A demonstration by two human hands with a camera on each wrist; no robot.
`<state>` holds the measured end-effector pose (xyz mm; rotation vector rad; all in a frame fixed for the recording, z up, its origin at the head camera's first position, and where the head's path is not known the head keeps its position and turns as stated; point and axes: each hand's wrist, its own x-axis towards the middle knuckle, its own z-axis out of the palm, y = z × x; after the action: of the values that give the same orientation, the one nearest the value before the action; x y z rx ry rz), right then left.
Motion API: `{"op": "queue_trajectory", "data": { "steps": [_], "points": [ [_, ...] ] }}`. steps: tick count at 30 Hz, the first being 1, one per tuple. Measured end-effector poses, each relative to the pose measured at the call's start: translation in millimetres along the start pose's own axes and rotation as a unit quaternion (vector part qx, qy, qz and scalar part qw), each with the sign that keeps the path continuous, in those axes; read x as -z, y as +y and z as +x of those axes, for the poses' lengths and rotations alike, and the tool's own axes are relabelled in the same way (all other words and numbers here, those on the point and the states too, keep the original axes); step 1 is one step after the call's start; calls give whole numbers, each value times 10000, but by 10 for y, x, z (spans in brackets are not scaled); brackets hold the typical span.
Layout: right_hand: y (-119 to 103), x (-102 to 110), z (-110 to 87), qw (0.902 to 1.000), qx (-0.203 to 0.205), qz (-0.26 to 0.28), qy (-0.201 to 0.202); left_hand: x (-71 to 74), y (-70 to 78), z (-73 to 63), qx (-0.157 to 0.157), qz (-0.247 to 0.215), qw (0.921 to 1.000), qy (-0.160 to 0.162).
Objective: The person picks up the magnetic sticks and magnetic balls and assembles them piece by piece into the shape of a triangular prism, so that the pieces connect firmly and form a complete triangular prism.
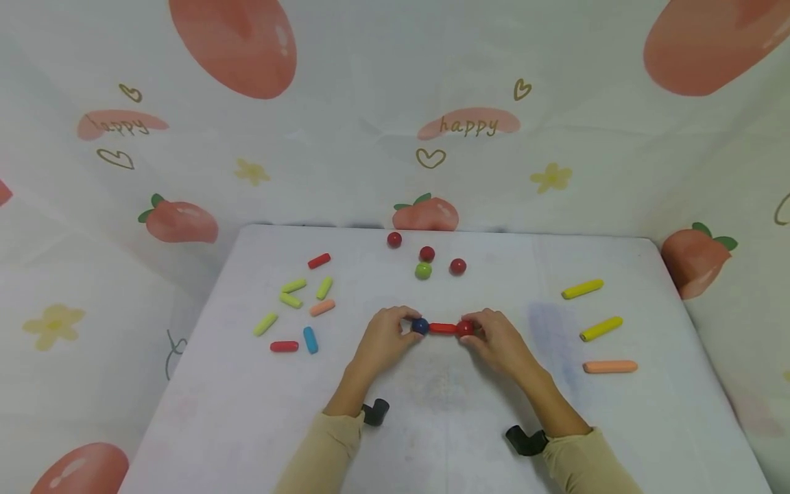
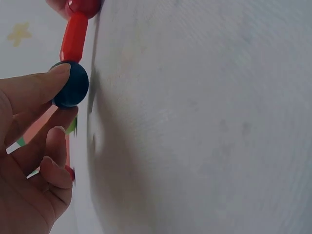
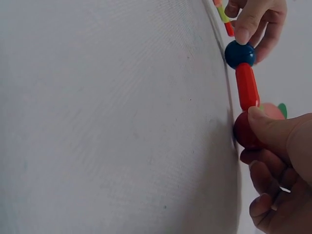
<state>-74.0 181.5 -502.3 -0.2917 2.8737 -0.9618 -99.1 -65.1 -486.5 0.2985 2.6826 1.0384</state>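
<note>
Between thumb and fingers, my left hand [image 1: 385, 335] pinches a dark blue ball [image 1: 420, 326]. My right hand [image 1: 498, 341] pinches a red ball [image 1: 465, 328] in the same way. A short red rod [image 1: 442, 328] spans the two balls and meets each of them end on, so the three form one straight piece. In the left wrist view the blue ball [image 2: 73, 85] sits under the thumb, with the red rod [image 2: 74, 38] leading away from it. The right wrist view shows the thumb on the red ball [image 3: 246, 130], partly covering it.
Beyond the hands lie several red balls [image 1: 458, 266] and a green ball [image 1: 423, 271]. Short rods, among them a blue one [image 1: 310, 339] and a red one [image 1: 284, 347], are scattered at left. Longer yellow rods [image 1: 601, 328] and an orange rod [image 1: 610, 367] lie at right on the white table [image 1: 432, 439].
</note>
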Motion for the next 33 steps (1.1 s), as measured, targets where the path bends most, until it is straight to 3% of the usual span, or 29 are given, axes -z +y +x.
{"op": "queue_trajectory", "data": {
  "steps": [5,12,18,26,33],
  "points": [
    [3,0,7,9999,84,-43,38,176,-78,-10,365,-120,9993,37],
    [-7,5,16,10000,30,13,7,662,-384,-16,832,-76,9928,856],
    [-13,11,6,10000,-85,-9,-36,974,-652,-35,990,-126,9884,1148],
    [-18,35,6,10000,-19,40,-61,1167,-981,-78,1306,2,9854,1095],
    [-23,36,11,9999,-77,40,-67,1154,-1102,-61,1433,228,9856,868]
  ]
}}
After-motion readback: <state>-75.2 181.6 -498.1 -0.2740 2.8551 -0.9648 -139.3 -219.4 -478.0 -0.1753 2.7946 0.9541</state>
